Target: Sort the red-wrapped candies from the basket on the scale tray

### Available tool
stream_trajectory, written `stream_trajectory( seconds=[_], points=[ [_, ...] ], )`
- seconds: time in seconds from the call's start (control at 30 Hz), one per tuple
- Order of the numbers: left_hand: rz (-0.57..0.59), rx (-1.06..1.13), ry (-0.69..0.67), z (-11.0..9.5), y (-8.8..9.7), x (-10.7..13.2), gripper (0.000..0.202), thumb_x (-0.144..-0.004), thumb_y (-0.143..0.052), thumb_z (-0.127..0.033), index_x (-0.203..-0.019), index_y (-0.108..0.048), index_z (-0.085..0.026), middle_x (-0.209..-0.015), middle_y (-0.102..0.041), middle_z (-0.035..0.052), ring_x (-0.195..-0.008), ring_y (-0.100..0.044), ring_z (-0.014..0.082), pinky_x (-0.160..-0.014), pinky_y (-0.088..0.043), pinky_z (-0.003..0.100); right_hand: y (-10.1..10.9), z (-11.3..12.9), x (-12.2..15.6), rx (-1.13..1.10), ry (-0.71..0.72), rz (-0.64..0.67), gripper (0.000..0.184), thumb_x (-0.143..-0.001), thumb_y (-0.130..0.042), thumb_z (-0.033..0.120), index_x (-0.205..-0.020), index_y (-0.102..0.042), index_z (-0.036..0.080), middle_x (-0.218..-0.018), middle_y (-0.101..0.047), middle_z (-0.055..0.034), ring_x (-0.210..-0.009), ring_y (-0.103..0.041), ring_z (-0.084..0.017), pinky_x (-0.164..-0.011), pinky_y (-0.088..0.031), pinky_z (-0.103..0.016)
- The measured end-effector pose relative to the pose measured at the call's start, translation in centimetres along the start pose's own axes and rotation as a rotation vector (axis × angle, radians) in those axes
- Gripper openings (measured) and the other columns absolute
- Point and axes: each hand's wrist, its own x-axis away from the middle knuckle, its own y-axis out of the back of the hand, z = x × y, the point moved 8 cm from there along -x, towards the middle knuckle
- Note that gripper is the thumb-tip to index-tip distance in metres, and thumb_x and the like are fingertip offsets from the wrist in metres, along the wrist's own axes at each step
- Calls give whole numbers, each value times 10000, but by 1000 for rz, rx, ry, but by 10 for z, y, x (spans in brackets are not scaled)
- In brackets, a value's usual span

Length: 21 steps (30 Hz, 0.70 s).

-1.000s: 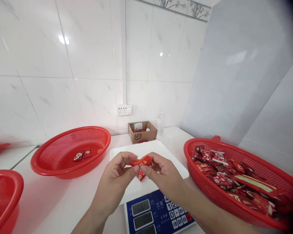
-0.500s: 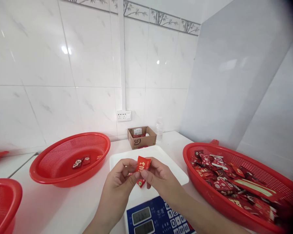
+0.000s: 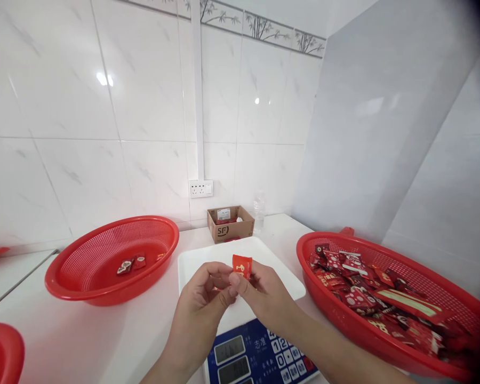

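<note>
Between my two hands is a small red packet (image 3: 242, 265) with pale yellow lettering, held above a white weighing scale (image 3: 272, 256). My left hand (image 3: 208, 293) is closed, its fingertips pinched at the packet's lower left; a bit of red shows beneath those fingers. My right hand (image 3: 264, 290) grips the packet, thumb in front and fingers behind. The packet's lower part is hidden by the thumbs. Below the hands lies the scale's blue keypad and display panel (image 3: 260, 352).
At right, a red basket (image 3: 324, 309) holds many wrapped packets (image 3: 360, 298). Another red basket (image 3: 68, 293) at left has several small packets (image 3: 125, 266). A third red basket's rim (image 3: 16, 341) shows lower left. Behind the scale stand a cardboard box (image 3: 234, 230) and a clear bottle (image 3: 259, 208).
The packet has shifted in my fingers, and its lower end is now covered by the hands. My right thumb has moved up over the lettering. The view has shifted slightly.
</note>
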Motion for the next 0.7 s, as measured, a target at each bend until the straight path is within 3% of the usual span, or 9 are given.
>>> stream_trajectory(
  seconds=[0.23,0.47,0.7],
  points=[
    [1,-28,-2,-1,1,0,287,-705,-765,-407,-876,-637,-215,-781,-657,3,-697,-558,138,-661,-468,266,-1,1,-1,-11,-7,21,436,-880,-475,579,-687,-510,189,-636,-507,9,-617,-471,-138,-584,-368,-266],
    [30,29,-4,7,0,0,267,-696,-775,-370,-875,-642,-223,-793,-638,7,-748,-541,152,-668,-443,263,-3,17,0,-15,125,58,380,-908,-490,444,-635,-515,181,-606,-507,16,-598,-498,-125,-568,-379,-243],
    [138,41,76,1,-8,6,205,-745,-734,-312,-904,-631,-233,-837,-637,2,-750,-535,132,-691,-461,247,-2,29,0,73,218,88,311,-905,-472,302,-618,-507,186,-605,-524,18,-572,-512,-114,-558,-396,-231]
  ],
)
